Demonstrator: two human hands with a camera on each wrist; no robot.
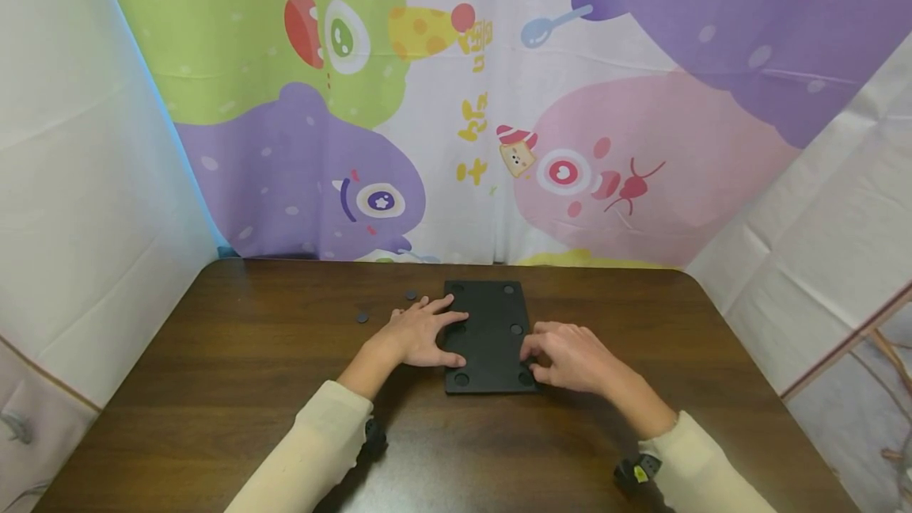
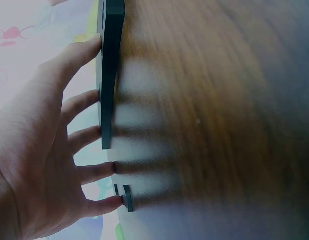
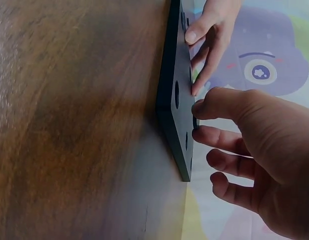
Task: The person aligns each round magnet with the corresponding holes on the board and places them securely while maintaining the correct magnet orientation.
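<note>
A black rectangular board [image 1: 488, 339] with round recesses along its two long sides lies on the table. My left hand [image 1: 420, 335] is spread over its left edge, with the thumb and index finger touching the top; in the left wrist view, the little finger of that hand [image 2: 59, 135] reaches a small dark disc [image 2: 128, 198]. At the board's right edge is my right hand [image 1: 573, 355], fingers curled. The right wrist view has this hand [image 3: 264, 145] pinching a small dark disc [image 3: 196, 121] between thumb and index finger, close against the board [image 3: 179, 95].
Two small dark discs, one nearer [image 1: 362, 317] and one farther [image 1: 411, 295], lie on the brown wooden table [image 1: 249, 386] left of the board. Behind the table hangs a cartoon-printed curtain [image 1: 456, 220], with white cloth at both sides.
</note>
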